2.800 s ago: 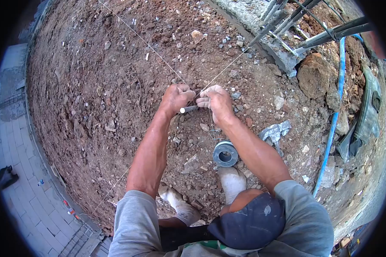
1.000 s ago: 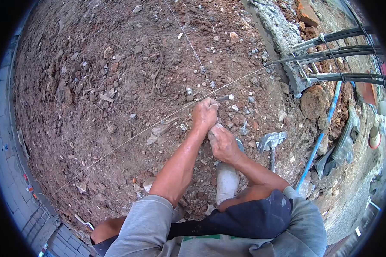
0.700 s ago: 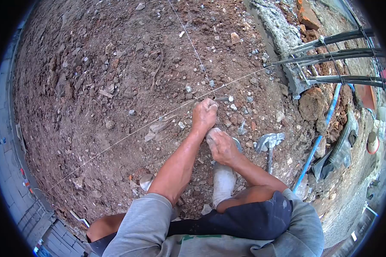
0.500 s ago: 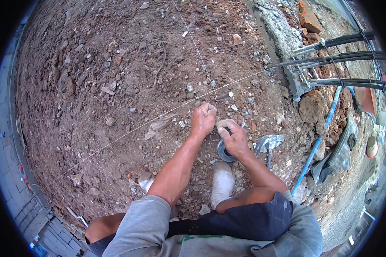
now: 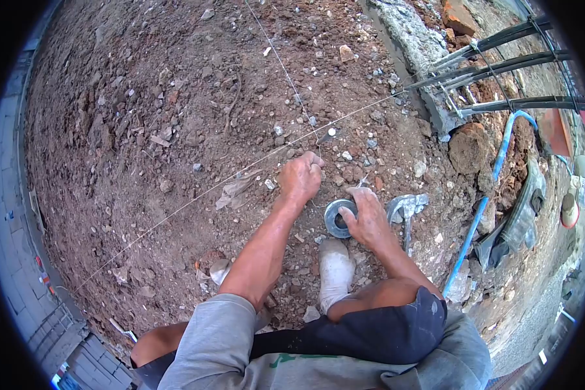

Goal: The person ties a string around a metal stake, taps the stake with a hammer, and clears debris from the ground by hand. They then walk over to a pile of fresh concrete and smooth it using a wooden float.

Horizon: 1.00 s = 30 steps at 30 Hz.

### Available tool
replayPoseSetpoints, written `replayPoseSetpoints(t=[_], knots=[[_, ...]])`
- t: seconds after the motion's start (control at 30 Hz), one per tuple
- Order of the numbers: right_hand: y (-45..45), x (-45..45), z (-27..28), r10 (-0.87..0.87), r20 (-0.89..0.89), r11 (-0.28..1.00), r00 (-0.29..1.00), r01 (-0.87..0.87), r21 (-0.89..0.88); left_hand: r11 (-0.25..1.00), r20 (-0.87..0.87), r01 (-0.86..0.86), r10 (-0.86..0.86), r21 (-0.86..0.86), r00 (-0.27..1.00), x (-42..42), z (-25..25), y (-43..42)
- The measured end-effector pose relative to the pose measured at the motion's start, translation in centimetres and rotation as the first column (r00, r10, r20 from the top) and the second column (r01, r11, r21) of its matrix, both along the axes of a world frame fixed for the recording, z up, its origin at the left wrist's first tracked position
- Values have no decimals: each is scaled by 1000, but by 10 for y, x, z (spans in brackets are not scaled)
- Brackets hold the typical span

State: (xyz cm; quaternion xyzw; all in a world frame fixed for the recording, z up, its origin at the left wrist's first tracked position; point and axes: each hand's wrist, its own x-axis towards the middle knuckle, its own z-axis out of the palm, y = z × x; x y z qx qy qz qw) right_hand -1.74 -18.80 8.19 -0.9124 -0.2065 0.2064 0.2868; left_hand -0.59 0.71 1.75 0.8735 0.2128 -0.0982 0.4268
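My left hand (image 5: pixel 301 177) is closed, thumb and fingers pinched on a thin string (image 5: pixel 319 151) just below a short stake (image 5: pixel 328 136) in the soil. My right hand (image 5: pixel 368 218) has its thumb apart from the fingers. Its thumb overlaps a grey ring-shaped spool (image 5: pixel 332 214) on the ground; whether it presses on it I cannot tell. A small pale strand shows by the right fingertips. Right of that hand lies a hammer (image 5: pixel 407 207), its head whitish with dried mortar. Two taut strings cross near the stake, the longer line (image 5: pixel 214 188) running diagonally over the dirt.
Steel rebars (image 5: pixel 494 78) jut in from the upper right above a concrete edge (image 5: pixel 413 45). A blue pipe (image 5: pixel 478 224), a brick (image 5: pixel 459 17) and crumpled plastic (image 5: pixel 519 218) lie at the right. My light-coloured boot (image 5: pixel 336 270) is close behind the spool. Stones litter the soil.
My right hand has moved away from the left, down and to the right, and its thumb has parted from the fingers. More of the spool shows. The left hand stays pinched.
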Motion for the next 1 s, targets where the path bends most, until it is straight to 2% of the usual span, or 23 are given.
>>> replayPoseSetpoints(t=[0.03, 0.13, 0.27, 0.4, 0.43, 0.53, 0.67, 0.7, 0.77, 0.83, 0.87, 0.9, 1.0], knots=[[-3, -2, -4, 3, -31, 1000, 1000, -3, -22, 998, -11, 13, -12, 58, 1000, 1, 1, -2], [-10, 5, -14, 79, -94, 994, 992, -86, -68, 998, -28, -16, 18, 62, 999, -5, 5, -8], [-10, 18, 8, 229, -212, 965, 950, -250, -75, 990, 14, -113, 114, -90, 993, -21, 4, -13], [-26, 6, -11, 180, -95, 982, 979, -185, -44, 964, -43, -156, 150, -214, 988, -19, 14, -3], [-32, 5, -13, 132, -57, 989, 990, -127, 72, 965, -42, -142, 136, -220, 990, -19, 27, -3], [-52, 10, -4, -9, -106, 1000, 994, 11, 14, 955, -118, -133, 104, -264, 987, -17, 43, -5], [-78, 2, 20, 35, -233, 999, 972, -33, 11, 955, -122, -90, 57, -283, 991, -23, 37, -21], [-83, -9, 21, 45, -149, 999, 988, -47, -6, 955, -109, -69, 39, -287, 993, -23, 40, -27], [-94, -26, 21, 91, -175, 994, 980, -100, -44, 952, -94, -57, 30, -302, 995, -28, 47, -42], [-98, -35, 29, 172, -264, 974, 949, -203, -97, 942, -180, -68, 8, -329, 984, -24, 55, -51], [-102, -44, 27, 199, -252, 972, 947, -223, -72, 937, -224, -75, -3, -341, 974, -23, 56, -55], [-107, -53, 25, 225, -237, 969, 945, -243, -50, 932, -129, -44, -3, -360, 992, -22, 55, -59], [-120, -77, 27, 254, -231, 965, 939, -264, -13, 856, -267, -116, -26, -504, 963, -19, 61, -61]])
